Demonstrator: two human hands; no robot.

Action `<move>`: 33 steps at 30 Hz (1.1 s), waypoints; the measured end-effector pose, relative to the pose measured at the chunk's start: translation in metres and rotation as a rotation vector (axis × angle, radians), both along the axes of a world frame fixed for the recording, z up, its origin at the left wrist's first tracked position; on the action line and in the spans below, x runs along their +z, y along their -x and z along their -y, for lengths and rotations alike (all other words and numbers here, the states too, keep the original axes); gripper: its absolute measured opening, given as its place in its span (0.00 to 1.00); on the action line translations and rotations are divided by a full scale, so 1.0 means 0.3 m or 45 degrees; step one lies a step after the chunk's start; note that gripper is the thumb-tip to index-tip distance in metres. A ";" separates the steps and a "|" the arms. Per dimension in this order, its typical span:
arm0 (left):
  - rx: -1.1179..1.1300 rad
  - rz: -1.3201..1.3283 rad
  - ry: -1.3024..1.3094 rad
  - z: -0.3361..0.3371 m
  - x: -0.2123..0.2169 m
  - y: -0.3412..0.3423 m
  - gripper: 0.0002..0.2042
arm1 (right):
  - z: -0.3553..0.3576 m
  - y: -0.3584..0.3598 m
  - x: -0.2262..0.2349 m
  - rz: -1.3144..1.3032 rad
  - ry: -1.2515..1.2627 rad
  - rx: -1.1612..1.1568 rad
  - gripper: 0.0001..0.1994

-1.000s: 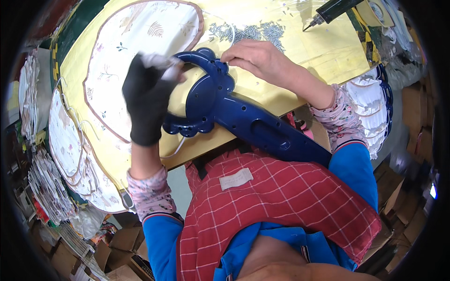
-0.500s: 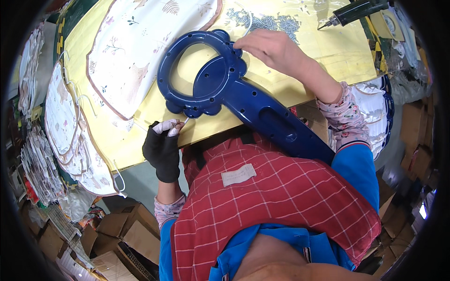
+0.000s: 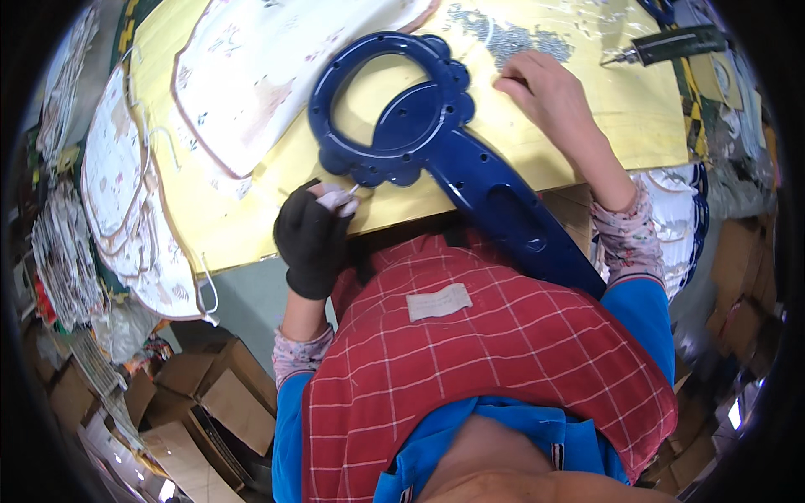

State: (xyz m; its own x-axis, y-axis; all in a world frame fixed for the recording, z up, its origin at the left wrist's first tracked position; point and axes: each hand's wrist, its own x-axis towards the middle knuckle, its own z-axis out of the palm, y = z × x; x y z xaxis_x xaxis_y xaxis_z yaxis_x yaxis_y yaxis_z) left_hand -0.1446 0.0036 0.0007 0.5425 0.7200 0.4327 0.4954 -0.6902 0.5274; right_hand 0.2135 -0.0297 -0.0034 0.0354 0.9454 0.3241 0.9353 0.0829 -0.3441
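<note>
Beside left hand [image 3: 312, 239], blue frame [image 3: 457, 158].

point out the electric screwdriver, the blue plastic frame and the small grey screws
electric screwdriver [image 3: 681, 45]: head view, on its dark body
blue plastic frame [image 3: 455, 158]: head view, where ring meets handle
small grey screws [image 3: 515, 38]: head view, middle of the scattered pile

The right hand [image 3: 545, 88] curls out of sight at the palm; whether it holds anything cannot be told. Wrapped fingertips on the left hand [image 3: 314, 239] cover the end of a white cord [image 3: 354, 189]. The blue frame [image 3: 457, 163] loses its handle's end at a sleeve [image 3: 641, 323]. Patterned cloth [image 3: 260, 75] runs past the top edge; heaped screws [image 3: 524, 42] are too small to count.
</note>
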 end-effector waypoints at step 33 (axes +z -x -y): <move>-0.869 -0.099 -0.325 0.025 -0.029 -0.414 0.19 | -0.065 0.085 -0.008 -0.206 -0.158 0.199 0.05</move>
State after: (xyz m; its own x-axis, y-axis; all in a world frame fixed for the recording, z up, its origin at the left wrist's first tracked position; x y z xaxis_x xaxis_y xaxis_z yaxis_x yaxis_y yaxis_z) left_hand -0.0205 -0.0039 -0.0079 0.8702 0.0924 0.4840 -0.0598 -0.9552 0.2897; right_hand 0.1882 -0.0103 -0.0057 -0.0471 0.8967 0.4401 0.8414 0.2731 -0.4663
